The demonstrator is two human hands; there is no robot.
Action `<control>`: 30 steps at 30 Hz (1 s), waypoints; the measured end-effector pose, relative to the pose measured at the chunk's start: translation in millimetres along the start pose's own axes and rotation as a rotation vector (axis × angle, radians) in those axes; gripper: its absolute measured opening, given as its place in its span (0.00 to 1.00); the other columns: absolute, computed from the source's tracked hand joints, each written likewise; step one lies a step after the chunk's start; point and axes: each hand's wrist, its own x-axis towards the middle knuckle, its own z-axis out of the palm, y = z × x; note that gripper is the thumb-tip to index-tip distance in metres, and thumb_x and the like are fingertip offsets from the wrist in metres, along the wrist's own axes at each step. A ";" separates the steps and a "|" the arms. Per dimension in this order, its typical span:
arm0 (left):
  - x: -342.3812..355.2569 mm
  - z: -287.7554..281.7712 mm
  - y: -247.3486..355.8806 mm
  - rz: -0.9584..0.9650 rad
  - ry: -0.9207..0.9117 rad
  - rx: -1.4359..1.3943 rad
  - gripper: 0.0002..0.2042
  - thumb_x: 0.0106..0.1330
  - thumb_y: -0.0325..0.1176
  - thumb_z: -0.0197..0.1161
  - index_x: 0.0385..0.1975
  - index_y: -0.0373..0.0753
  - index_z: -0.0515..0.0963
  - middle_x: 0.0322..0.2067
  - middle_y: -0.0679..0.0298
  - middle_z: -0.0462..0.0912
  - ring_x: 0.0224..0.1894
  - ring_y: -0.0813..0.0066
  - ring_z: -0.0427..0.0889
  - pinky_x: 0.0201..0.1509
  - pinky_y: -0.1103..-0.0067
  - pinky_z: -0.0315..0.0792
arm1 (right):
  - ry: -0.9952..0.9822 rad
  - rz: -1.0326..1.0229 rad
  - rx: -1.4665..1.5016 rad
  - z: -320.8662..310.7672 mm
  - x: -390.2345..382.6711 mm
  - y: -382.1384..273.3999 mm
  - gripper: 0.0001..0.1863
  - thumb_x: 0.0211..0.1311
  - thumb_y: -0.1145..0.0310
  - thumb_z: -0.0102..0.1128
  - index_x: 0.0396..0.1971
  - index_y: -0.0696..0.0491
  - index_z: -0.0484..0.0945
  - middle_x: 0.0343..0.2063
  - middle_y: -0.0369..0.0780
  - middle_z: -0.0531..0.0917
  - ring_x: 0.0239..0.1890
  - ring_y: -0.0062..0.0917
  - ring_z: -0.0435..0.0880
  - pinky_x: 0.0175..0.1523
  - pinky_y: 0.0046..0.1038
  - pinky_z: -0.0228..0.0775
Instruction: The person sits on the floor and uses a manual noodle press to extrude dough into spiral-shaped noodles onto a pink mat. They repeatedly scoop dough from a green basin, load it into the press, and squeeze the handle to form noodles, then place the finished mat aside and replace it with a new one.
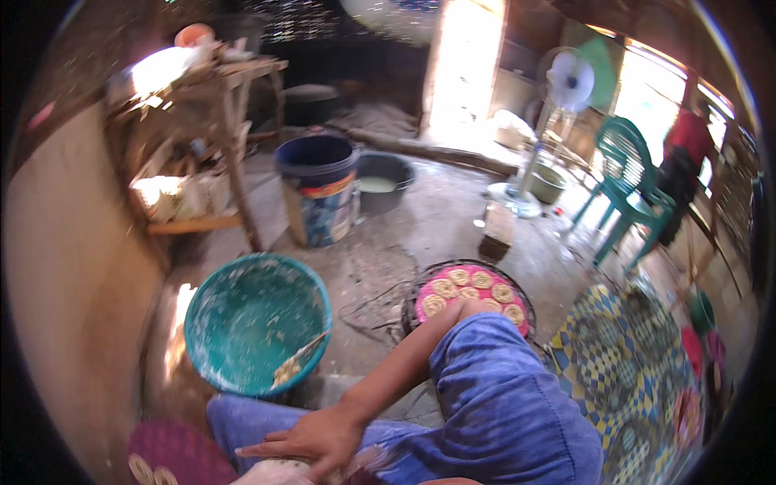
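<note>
My right hand is low in the picture, fingers spread and pointing left, just over a pale item cut off by the lower edge; contact is unclear. The forearm slants down from beside my raised denim-covered knee. Skin at the bottom edge may be my left hand, but I cannot make out its fingers. At lower left lies a purple surface with coiled pale pieces. A teal basin holds residue and a utensil. Beyond my knee, a pink round tray bears several coiled dough pieces.
A patterned mat lies right. Beyond stand a block, bucket, dark tub, fan and green chair. A wooden rack is left. A person in red is behind the chair.
</note>
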 end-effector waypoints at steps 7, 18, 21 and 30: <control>61.6 29.5 28.0 0.128 -0.200 -0.049 0.23 0.62 0.39 0.64 0.55 0.38 0.70 0.57 0.60 0.72 0.58 0.70 0.70 0.63 0.71 0.64 | 0.133 0.692 -0.028 76.1 -56.4 84.5 0.46 0.61 0.43 0.53 0.69 0.57 0.47 0.66 0.56 0.54 0.66 0.40 0.63 0.66 0.41 0.58; 49.1 23.6 27.9 0.163 -0.223 -0.061 0.24 0.64 0.38 0.62 0.58 0.38 0.68 0.59 0.60 0.70 0.60 0.70 0.69 0.64 0.72 0.63 | 0.267 0.773 -0.471 170.9 -62.1 204.3 0.56 0.50 0.38 0.61 0.68 0.57 0.45 0.65 0.59 0.53 0.64 0.47 0.61 0.65 0.41 0.57; 37.7 14.6 25.9 0.171 -0.185 -0.062 0.24 0.64 0.38 0.61 0.59 0.38 0.67 0.60 0.60 0.69 0.60 0.70 0.69 0.64 0.72 0.62 | 0.276 0.726 -0.476 169.7 -54.3 192.3 0.58 0.47 0.37 0.62 0.68 0.57 0.44 0.64 0.60 0.53 0.63 0.49 0.61 0.65 0.41 0.56; -69.9 -21.0 -23.7 0.055 0.101 -0.158 0.25 0.66 0.38 0.59 0.61 0.38 0.65 0.61 0.60 0.67 0.61 0.70 0.67 0.65 0.72 0.61 | 0.323 0.712 0.030 148.2 -60.3 201.8 0.39 0.61 0.42 0.52 0.62 0.56 0.58 0.61 0.54 0.61 0.64 0.44 0.61 0.67 0.36 0.53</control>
